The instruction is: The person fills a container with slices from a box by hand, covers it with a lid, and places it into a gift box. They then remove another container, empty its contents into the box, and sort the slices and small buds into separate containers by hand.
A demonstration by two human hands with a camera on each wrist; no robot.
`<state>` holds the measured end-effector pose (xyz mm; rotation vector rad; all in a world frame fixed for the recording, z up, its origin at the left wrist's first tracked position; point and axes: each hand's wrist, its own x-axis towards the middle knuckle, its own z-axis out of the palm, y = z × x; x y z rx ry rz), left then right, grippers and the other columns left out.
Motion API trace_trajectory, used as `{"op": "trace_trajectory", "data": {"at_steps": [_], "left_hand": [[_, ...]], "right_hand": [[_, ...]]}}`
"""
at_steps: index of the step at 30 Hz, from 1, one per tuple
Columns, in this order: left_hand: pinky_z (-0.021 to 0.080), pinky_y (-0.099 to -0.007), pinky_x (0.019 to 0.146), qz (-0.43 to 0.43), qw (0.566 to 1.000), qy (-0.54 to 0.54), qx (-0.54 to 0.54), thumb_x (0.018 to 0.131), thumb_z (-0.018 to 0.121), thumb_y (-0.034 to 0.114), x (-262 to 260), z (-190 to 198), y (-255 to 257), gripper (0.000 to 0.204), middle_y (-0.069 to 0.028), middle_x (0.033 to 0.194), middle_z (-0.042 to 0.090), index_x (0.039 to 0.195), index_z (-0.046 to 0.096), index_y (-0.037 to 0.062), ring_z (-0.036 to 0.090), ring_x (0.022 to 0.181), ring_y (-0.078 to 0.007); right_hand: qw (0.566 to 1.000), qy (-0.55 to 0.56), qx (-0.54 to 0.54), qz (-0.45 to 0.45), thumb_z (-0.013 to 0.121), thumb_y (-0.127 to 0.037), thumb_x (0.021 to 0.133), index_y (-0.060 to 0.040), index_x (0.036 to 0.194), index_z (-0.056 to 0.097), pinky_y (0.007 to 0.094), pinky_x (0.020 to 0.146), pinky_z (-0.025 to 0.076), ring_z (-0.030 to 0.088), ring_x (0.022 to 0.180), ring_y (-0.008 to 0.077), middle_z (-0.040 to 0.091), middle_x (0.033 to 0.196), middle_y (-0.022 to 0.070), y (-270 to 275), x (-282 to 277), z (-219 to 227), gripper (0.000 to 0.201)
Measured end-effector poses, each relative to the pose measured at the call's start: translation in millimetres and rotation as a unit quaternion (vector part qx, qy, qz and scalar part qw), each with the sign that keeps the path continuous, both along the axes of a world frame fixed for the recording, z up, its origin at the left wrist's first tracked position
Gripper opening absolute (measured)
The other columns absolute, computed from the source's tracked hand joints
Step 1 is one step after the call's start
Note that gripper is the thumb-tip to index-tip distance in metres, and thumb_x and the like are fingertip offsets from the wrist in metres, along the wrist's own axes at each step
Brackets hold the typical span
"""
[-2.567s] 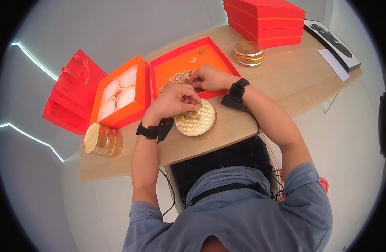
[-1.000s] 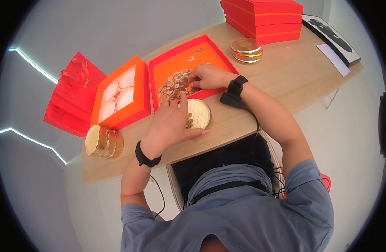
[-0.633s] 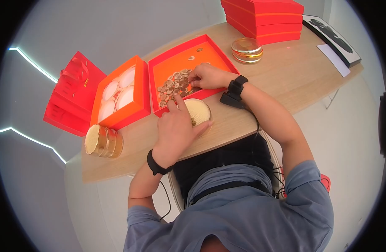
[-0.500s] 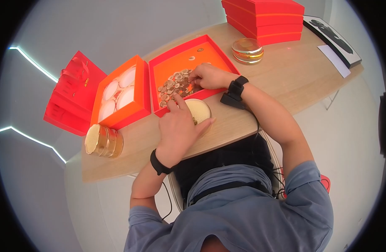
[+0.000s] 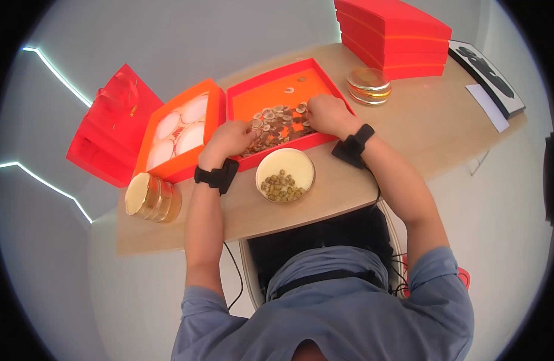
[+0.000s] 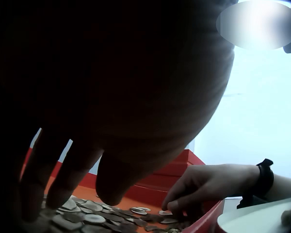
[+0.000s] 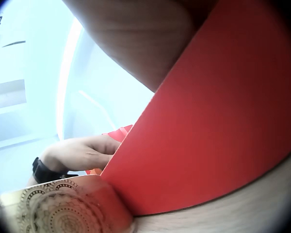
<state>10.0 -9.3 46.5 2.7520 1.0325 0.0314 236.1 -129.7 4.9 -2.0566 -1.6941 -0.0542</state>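
Note:
Both hands reach into a shallow red tray (image 5: 325, 141) with an orange bottom, over a pile of dried, brown-rimmed round slices (image 5: 276, 120). My left hand (image 5: 230, 139) is at the pile's left; its fingers (image 6: 68, 187) point down, slightly bent and spread, with the thumb apart, fingertips among the slices. My right hand (image 5: 330, 115) is at the pile's right, fingers bent down; in the left wrist view a pale slice (image 6: 165, 212) lies at its fingertips, and I cannot tell whether they pinch it. In front of the tray, a round cream-coloured container (image 5: 283, 161) holds small greenish-brown balls (image 5: 283, 188).
An orange box (image 5: 215, 108) with round white-pink pieces adjoins the tray, beside a red gift bag (image 5: 117, 123). Gold-topped jars (image 5: 152, 197) stand front left. A clear gold-banded container (image 5: 368, 87), stacked red boxes (image 5: 403, 39) and a framed picture (image 5: 488, 75) are right.
My left hand has left the round container, uncovering its balls, and moved up-left into the tray. My right hand has stayed near the slices. The head view has shifted slightly.

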Motion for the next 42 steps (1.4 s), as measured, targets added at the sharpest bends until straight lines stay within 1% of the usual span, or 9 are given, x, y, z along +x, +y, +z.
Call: {"op": "trace_trajectory", "data": {"at_steps": [5, 8, 11, 14, 17, 23, 35, 38, 42], "left_hand": [[0.051, -0.0369, 0.07, 0.011, 0.984, -0.07, -0.162, 0.084, 0.068, 0.017, -2, 7, -12, 0.027, -0.0124, 0.081, 0.065, 0.106, 0.065, 0.0013, 0.064, 0.073, -0.0247], [0.051, -0.0341, 0.069, -0.109, 0.984, -0.081, -0.119, 0.078, 0.07, 0.009, -3, -7, -3, 0.031, -0.0097, 0.084, 0.063, 0.108, 0.066, 0.0016, 0.063, 0.077, -0.0215], [0.051, -0.0337, 0.069, -0.107, 0.984, -0.085, -0.118, 0.075, 0.07, 0.006, -2, -15, 3, 0.032, -0.0096, 0.082, 0.063, 0.107, 0.068, 0.0022, 0.063, 0.078, -0.0217], [0.049, -0.0298, 0.068, -0.103, 0.983, -0.11, -0.107, 0.075, 0.073, 0.002, 5, -22, -1, 0.034, -0.0064, 0.078, 0.061, 0.108, 0.069, 0.0017, 0.058, 0.073, -0.0153], [0.049, -0.0299, 0.068, -0.11, 0.984, -0.123, -0.07, 0.073, 0.073, -0.001, 9, -29, -4, 0.029, -0.0074, 0.078, 0.062, 0.102, 0.071, 0.0013, 0.058, 0.073, -0.0158], [0.051, -0.0294, 0.067, -0.099, 0.978, -0.165, -0.077, 0.073, 0.072, -0.004, 6, -31, -7, 0.026, -0.0092, 0.079, 0.064, 0.098, 0.07, -0.0014, 0.06, 0.072, -0.0161], [0.053, -0.0276, 0.069, -0.095, 0.969, -0.213, -0.077, 0.075, 0.07, -0.002, 2, -32, -11, 0.021, -0.0107, 0.077, 0.068, 0.096, 0.071, -0.0029, 0.064, 0.073, -0.0153], [0.055, -0.0318, 0.073, -0.077, 0.97, -0.206, -0.103, 0.076, 0.07, -0.001, 1, -27, -14, 0.019, -0.0139, 0.085, 0.069, 0.094, 0.07, -0.0021, 0.068, 0.08, -0.0212], [0.055, -0.03, 0.073, -0.079, 0.97, -0.202, -0.111, 0.076, 0.068, -0.003, -1, -23, -13, 0.017, -0.0117, 0.083, 0.069, 0.093, 0.069, -0.0019, 0.067, 0.08, -0.0187]], "right_hand": [[0.991, 0.042, -0.007, 0.127, 0.06, -0.014, 0.085, -0.0017, 0.087, 0.07, 0.0459, 0.074, 0.05, 0.064, 0.084, 0.0362, 0.066, 0.083, 0.02, 10, 0, -9, 0.016], [0.984, 0.05, -0.052, 0.163, 0.058, -0.015, 0.085, -0.0073, 0.093, 0.072, 0.0446, 0.079, 0.052, 0.066, 0.089, 0.0344, 0.069, 0.097, 0.0157, 11, -2, -5, 0.018], [0.982, 0.064, -0.017, 0.176, 0.059, -0.017, 0.085, -0.0098, 0.097, 0.072, 0.0433, 0.08, 0.052, 0.066, 0.087, 0.034, 0.07, 0.095, 0.0141, 10, -4, -9, 0.019], [0.968, 0.133, -0.027, 0.212, 0.058, -0.008, 0.089, -0.0008, 0.104, 0.069, 0.0358, 0.074, 0.052, 0.065, 0.08, 0.0267, 0.069, 0.096, 0.0154, 14, -4, -12, 0.02], [0.914, 0.346, -0.089, 0.191, 0.056, 0.0, 0.09, 0.0029, 0.112, 0.066, 0.0305, 0.074, 0.052, 0.065, 0.082, 0.0196, 0.069, 0.098, 0.0133, 14, -1, -8, 0.024], [0.874, 0.433, -0.083, 0.206, 0.055, 0.007, 0.086, 0.0061, 0.115, 0.063, 0.0272, 0.082, 0.054, 0.066, 0.089, 0.0163, 0.068, 0.103, 0.0118, 16, 3, -10, 0.029], [0.951, 0.231, -0.03, 0.203, 0.062, -0.001, 0.085, 0.0017, 0.101, 0.068, 0.0318, 0.074, 0.051, 0.064, 0.08, 0.0176, 0.069, 0.084, 0.0142, 13, -5, -11, 0.017], [0.954, 0.221, -0.005, 0.204, 0.064, -0.006, 0.086, 0.0007, 0.098, 0.069, 0.0334, 0.071, 0.05, 0.063, 0.077, 0.019, 0.067, 0.08, 0.0155, 15, -4, -17, 0.015], [0.956, 0.21, -0.041, 0.201, 0.067, -0.015, 0.086, -0.0048, 0.1, 0.071, 0.0336, 0.075, 0.052, 0.067, 0.085, 0.0208, 0.071, 0.091, 0.0112, 18, -1, -16, 0.017]]}}
